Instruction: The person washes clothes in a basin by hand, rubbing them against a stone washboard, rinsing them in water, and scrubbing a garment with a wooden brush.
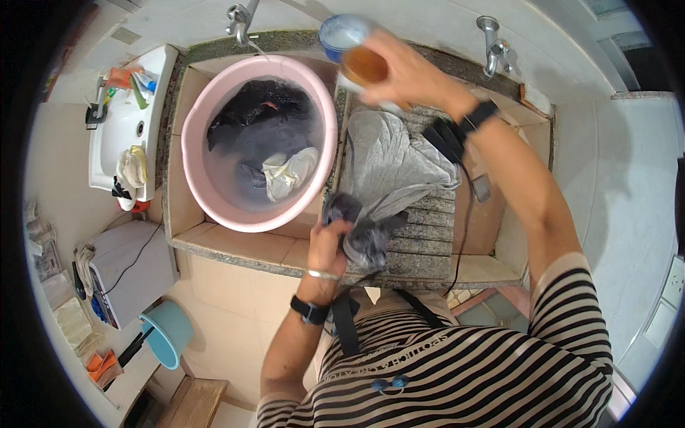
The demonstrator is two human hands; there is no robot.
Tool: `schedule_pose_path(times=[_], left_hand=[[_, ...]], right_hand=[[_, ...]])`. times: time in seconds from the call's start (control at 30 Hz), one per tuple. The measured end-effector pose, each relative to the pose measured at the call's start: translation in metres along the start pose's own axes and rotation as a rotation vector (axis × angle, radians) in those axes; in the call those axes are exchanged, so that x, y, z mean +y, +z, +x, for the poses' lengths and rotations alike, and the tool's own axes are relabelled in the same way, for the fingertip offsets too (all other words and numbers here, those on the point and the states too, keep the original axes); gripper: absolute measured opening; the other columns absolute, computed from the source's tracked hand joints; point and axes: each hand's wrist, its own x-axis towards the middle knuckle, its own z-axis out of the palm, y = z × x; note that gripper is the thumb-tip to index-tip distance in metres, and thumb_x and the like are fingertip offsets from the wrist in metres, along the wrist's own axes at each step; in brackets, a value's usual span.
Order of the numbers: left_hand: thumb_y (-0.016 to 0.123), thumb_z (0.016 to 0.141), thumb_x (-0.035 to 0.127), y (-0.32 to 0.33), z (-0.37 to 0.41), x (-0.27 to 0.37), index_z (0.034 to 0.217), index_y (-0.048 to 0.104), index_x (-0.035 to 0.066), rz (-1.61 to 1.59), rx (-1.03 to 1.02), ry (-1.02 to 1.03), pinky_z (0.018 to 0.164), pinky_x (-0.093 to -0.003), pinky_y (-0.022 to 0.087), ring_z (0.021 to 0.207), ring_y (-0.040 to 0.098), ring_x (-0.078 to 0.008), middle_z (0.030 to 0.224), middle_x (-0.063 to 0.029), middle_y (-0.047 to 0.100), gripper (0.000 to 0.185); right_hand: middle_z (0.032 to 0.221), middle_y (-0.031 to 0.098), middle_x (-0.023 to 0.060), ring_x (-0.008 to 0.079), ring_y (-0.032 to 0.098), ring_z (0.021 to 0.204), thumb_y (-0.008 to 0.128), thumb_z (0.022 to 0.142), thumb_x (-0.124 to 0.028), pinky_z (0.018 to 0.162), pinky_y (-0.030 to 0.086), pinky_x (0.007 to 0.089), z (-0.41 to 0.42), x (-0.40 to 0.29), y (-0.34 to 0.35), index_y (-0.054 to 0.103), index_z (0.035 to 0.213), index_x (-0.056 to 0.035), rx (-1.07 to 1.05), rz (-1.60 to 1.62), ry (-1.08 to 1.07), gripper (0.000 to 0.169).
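Note:
My left hand (327,249) grips a bunched dark part of a wet grey garment (380,152). The garment spreads over a ribbed stone washboard (420,243), its wet folds gathered by my left wrist. Over the far edge of the washboard my right hand (398,69) is blurred by motion. Its fingers are around a brown object with a pale underside (365,65), perhaps a scrubbing brush. Just beyond it is a blue bowl (337,37) on the stone ledge. To the left, a pink plastic basin (260,223) holds cloudy water, dark clothes (262,115) and a pale cloth (291,174).
A tap (240,24) runs a thin stream towards the basin; another tap (495,51) is at the right wall. A black cord (466,224) hangs beside the washboard. At left are a white washbasin (120,125), a white appliance (136,262) and a blue bucket (168,331).

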Motion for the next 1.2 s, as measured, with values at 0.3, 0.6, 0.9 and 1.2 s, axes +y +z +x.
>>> schedule_pose_path(times=[0.3,0.6,0.9,1.2], left_hand=[[0.051,0.086,-0.011,0.157,-0.037,0.119,0.101,0.061,0.006,0.208,-0.809,0.394,0.081,-0.0231,0.049,0.09,0.057,-0.0076,0.101,0.0001,0.059,0.025],[0.077,0.088,0.026,0.069,-0.032,-0.003,0.122,0.062,0.003,1.137,-0.883,0.433,0.097,-0.0352,0.05,0.114,0.063,-0.0226,0.115,-0.009,0.066,0.043],[0.078,0.074,0.026,-0.042,-0.028,-0.033,0.076,0.074,0.011,1.911,-0.659,0.643,0.081,-0.0463,0.046,0.082,0.067,-0.0292,0.077,-0.0107,0.07,0.016],[0.082,0.074,0.012,-0.037,-0.04,-0.015,0.101,0.066,0.004,1.648,-0.232,0.994,0.077,-0.0465,0.048,0.093,0.06,-0.0372,0.101,-0.0161,0.063,0.032]], right_hand=[[0.1,0.054,0.011,0.0246,0.053,0.092,0.077,0.071,-0.029,0.085,0.045,0.0354,-0.233,-0.047,-0.061,0.054,0.114,0.0001,-0.018,0.074,0.685,0.057],[0.1,0.063,0.0047,0.0124,0.06,0.091,0.072,0.086,-0.013,0.08,0.049,0.0289,-0.321,-0.037,-0.032,0.059,0.122,-0.001,0.581,0.658,1.079,0.04],[0.101,0.059,0.0218,0.0297,0.059,0.085,0.056,0.103,-0.04,0.075,0.049,0.0415,-0.231,-0.095,0.104,0.055,0.127,-0.0038,-0.505,0.054,0.253,0.043],[0.072,0.064,0.0175,0.033,0.064,0.066,0.048,0.104,-0.036,0.066,0.053,0.0481,-0.19,0.061,0.075,0.061,0.095,-0.0013,-0.248,-0.224,0.732,0.038]])
